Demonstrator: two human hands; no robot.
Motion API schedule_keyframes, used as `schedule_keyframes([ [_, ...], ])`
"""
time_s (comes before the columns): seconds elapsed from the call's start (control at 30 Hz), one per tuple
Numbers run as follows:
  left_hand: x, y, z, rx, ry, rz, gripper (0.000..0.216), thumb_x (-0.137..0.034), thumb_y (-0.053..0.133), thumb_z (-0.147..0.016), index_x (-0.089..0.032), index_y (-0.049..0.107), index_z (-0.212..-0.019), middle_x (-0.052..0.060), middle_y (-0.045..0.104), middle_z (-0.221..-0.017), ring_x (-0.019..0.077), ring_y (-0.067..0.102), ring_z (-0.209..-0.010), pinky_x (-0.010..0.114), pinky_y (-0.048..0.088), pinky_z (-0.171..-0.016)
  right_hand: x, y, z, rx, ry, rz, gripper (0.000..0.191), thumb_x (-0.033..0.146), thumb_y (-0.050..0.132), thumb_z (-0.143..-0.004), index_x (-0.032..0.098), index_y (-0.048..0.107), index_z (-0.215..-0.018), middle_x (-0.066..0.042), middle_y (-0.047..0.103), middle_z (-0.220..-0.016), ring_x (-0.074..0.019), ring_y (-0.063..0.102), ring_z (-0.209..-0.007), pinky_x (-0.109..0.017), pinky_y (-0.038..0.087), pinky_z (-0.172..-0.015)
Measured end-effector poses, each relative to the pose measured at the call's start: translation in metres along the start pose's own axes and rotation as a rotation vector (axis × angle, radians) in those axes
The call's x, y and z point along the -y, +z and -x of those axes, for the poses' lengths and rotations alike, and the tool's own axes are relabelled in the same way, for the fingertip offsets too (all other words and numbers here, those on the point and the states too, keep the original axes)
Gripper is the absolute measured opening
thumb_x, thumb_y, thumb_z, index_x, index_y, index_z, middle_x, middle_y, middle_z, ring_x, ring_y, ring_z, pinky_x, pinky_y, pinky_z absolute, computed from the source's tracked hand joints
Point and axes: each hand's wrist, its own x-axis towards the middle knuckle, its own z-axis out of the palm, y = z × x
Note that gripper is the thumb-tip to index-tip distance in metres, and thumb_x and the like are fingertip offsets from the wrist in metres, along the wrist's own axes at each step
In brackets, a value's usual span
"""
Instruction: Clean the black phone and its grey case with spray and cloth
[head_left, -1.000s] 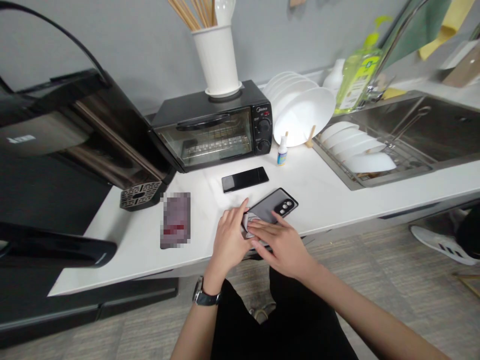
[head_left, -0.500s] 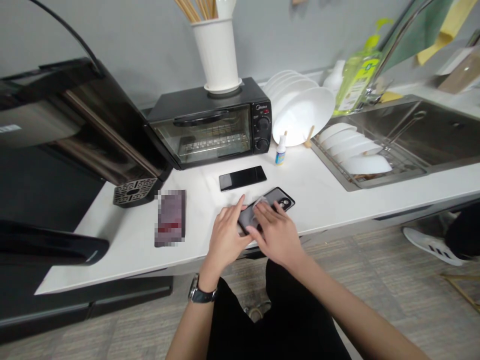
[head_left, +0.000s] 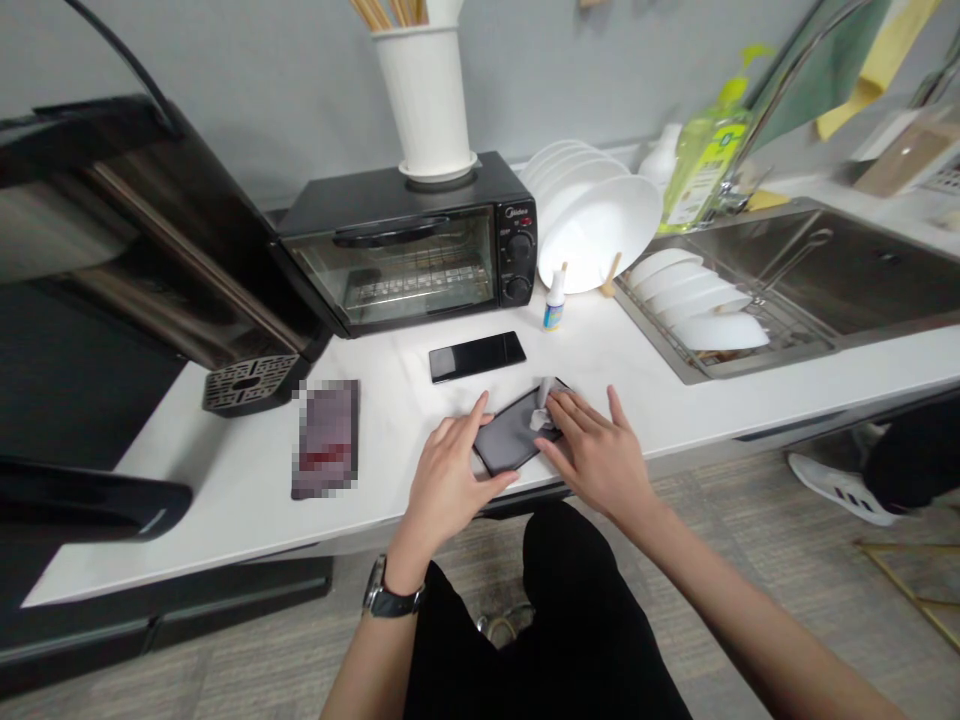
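Note:
A grey phone case [head_left: 510, 434] with a black rim lies aslant on the counter. My left hand [head_left: 448, 470] grips its left end, thumb on the near edge and forefinger on the far edge. Under the fingers of my right hand [head_left: 596, 445], a crumpled white wipe [head_left: 541, 408] is pressed onto the case's right part. That hand covers the end with the camera cutout. Just beyond lies a black phone [head_left: 478, 357], screen up. A small white spray bottle [head_left: 554, 303] with a coloured label stands behind, to the right.
A toaster oven [head_left: 420, 240] stands at the back, a white chopstick holder [head_left: 424, 100] on top. White plates [head_left: 600, 230] lean beside it. On the right is a sink [head_left: 862, 290] with bowls [head_left: 712, 300]. A coffee machine [head_left: 187, 250] and a blurred-out item [head_left: 328, 440] are left.
My right hand has slid right along the phone case with the wipe and now hides the camera end. My left hand keeps its grip. The view has shifted slightly.

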Motion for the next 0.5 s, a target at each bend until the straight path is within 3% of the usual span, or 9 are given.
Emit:
schedule_keyframes([
  [0.07,0.002,0.001,0.0,-0.014,0.0,-0.004,0.104,-0.032,0.082,-0.083,-0.033,0.019,-0.166,0.006,0.064,-0.142,0.0283,0.056,-0.123,0.046,0.044,-0.111,0.028,0.01,-0.007,0.001,0.019,-0.051,0.054,0.048,0.047,-0.107,0.008,0.061,-0.14,-0.021,0.063,-0.145,-0.0355,0.058,-0.138,-0.063,0.027,-0.125],
  [0.17,0.006,0.002,0.002,-0.037,0.005,-0.038,0.097,-0.018,0.071,-0.086,-0.03,0.018,-0.167,0.008,0.064,-0.139,0.0286,0.056,-0.12,0.046,0.047,-0.106,0.071,0.017,-0.01,0.045,-0.071,-0.21,0.054,0.047,0.048,-0.105,0.006,0.063,-0.137,-0.022,0.065,-0.142,-0.0333,0.061,-0.136,-0.056,0.033,-0.125],
  [0.23,0.008,0.001,0.004,-0.044,0.008,-0.052,0.098,-0.014,0.068,-0.085,-0.03,0.016,-0.167,0.009,0.064,-0.139,0.0288,0.057,-0.119,0.046,0.048,-0.105,0.083,0.015,-0.005,0.095,-0.135,-0.315,0.05,0.046,0.049,-0.105,0.01,0.064,-0.137,-0.019,0.066,-0.142,-0.03,0.062,-0.134,-0.054,0.034,-0.125],
  [0.33,0.006,0.0,0.006,-0.044,-0.012,-0.041,0.103,-0.021,0.075,-0.084,-0.031,0.016,-0.167,0.008,0.064,-0.139,0.0298,0.057,-0.121,0.047,0.047,-0.106,0.066,0.004,0.006,0.147,-0.167,-0.354,0.038,0.039,0.047,-0.108,0.019,0.065,-0.136,-0.011,0.069,-0.14,-0.0254,0.065,-0.131,-0.057,0.027,-0.127],
  [0.5,-0.001,-0.002,0.003,-0.011,-0.023,-0.019,0.108,-0.036,0.085,-0.081,-0.032,0.018,-0.166,0.007,0.064,-0.142,0.0295,0.057,-0.123,0.048,0.045,-0.11,-0.002,-0.014,0.012,0.096,-0.129,-0.129,0.038,0.037,0.047,-0.109,0.022,0.062,-0.14,-0.011,0.067,-0.143,-0.0266,0.066,-0.13,-0.061,0.02,-0.128],
])
